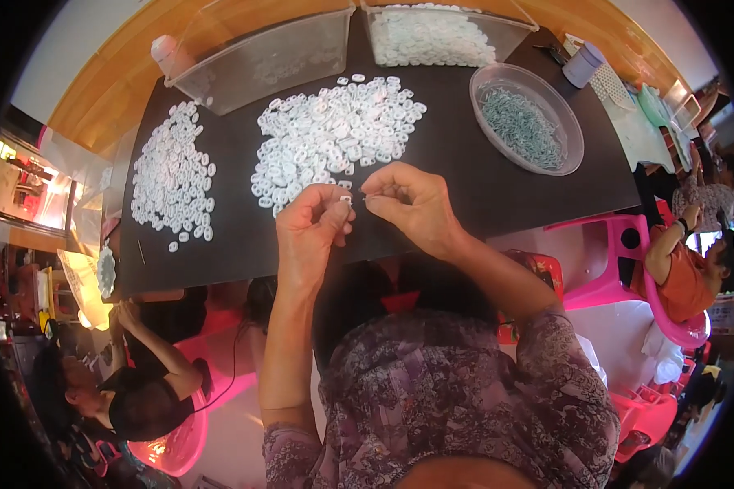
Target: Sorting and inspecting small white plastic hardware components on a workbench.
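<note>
Both forearms rise from the lower edge and meet over the near edge of the black table (pixel 481 187). The left hand (pixel 310 232) is turned palm inward, its fingers (pixel 334 213) curled, thumb and forefinger pinched on a small white ring (pixel 346 199) held just above the table edge. The right hand (pixel 412 204) comes in from 4 o'clock, wrist bent, knuckles up; its fingers are pinched together at the tips, pointing toward the ring at 9 o'clock. What they pinch is too small to tell; only a thin dark sliver shows between the two hands. The fingertips of both hands are almost touching.

At 12 o'clock from the hands lies a large heap of white rings (pixel 334 134) on the table. A second, flatter spread of white rings (pixel 174 175) lies at 10 o'clock, well apart from the hands. A round clear bowl (pixel 566 122) with greenish small pieces stands at 2 o'clock. Two clear plastic tubs stand at the far edge: the left tub (pixel 261 61) nearly bare, the right tub (pixel 509 28) filled with white pieces.
</note>
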Available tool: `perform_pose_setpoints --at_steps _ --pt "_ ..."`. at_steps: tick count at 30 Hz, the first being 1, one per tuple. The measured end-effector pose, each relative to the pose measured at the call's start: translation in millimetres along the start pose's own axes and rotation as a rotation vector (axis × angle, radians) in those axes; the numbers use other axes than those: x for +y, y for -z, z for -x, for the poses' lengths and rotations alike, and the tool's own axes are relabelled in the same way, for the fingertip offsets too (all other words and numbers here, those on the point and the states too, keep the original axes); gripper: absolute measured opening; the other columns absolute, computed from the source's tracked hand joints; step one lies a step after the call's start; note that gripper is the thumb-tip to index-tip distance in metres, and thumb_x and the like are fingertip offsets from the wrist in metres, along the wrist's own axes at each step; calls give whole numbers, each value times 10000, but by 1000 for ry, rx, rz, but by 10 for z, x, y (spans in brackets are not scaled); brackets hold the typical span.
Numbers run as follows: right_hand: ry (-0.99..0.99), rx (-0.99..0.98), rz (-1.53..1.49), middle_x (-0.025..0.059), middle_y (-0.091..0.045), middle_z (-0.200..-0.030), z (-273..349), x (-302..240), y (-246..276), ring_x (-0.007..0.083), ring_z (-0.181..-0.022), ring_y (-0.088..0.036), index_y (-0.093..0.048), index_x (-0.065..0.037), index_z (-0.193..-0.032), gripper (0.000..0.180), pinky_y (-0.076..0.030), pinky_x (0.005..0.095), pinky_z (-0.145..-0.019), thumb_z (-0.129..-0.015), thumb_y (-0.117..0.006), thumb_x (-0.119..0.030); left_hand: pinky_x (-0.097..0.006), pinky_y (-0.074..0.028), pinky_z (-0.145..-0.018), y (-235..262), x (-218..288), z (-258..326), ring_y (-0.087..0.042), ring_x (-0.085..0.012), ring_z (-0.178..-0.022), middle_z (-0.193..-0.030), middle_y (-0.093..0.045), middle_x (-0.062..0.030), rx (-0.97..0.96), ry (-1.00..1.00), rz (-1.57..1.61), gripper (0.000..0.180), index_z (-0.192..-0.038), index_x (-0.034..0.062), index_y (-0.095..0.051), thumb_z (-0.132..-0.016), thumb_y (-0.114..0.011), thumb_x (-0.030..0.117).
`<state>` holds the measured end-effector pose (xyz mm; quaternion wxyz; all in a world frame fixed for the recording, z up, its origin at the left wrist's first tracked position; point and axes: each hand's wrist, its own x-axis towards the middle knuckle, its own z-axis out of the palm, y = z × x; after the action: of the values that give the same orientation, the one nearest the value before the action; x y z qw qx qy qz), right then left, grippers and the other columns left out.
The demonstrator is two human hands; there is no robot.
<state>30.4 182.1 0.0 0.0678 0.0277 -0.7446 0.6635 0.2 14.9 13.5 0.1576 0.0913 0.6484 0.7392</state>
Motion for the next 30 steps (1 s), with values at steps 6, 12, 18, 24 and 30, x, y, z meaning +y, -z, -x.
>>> perform_pose_setpoints --at_steps 6,12,18,24,30 --pt "-31 -95 15 8 -605 -850 43 -120 -162 40 -770 -545 -602 2 -941 140 -451 201 -661 -805 -633 -13 -193 -411 -534 64 -9 209 -525 -79 -627 -756 -602 -34 62 -8 86 115 -918 -14 -609 -856 -616 82" --pt "20 -91 -10 -25 -562 -726 64 -92 -244 12 -623 -465 -597 -10 -900 108 -394 182 -547 -796 -628 -4 -191 -405 -534 89 -42 261 -525 -79 -627 -758 -604 -34 55 -3 110 108 -917 -13 -611 -855 -612 76" --pt "6 -119 -21 -29 -557 -711 72 -121 -289 8 -605 -456 -601 -13 -900 104 -385 180 -529 -800 -628 -18 -167 -380 -517 141 -86 291 -512 -50 -619 -742 -598 -10 63 -1 135 58 -889 10 -615 -863 -584 52" --pt "19 -113 11 -34 -548 -706 73 -100 -326 9 -601 -452 -608 -10 -900 108 -385 181 -527 -797 -635 -30 -167 -377 -513 186 -102 313 -505 -47 -606 -734 -596 -9 80 14 165 49 -883 12 -608 -863 -577 44" --pt "-93 -179 64 43 -623 -871 72 -131 -326 70 -795 -581 -594 24 -958 159 -487 226 -711 -806 -632 -6 -181 -383 -517 203 -110 331 -512 -68 -602 -731 -598 -25 90 15 131 79 -884 -1 -602 -867 -590 75"
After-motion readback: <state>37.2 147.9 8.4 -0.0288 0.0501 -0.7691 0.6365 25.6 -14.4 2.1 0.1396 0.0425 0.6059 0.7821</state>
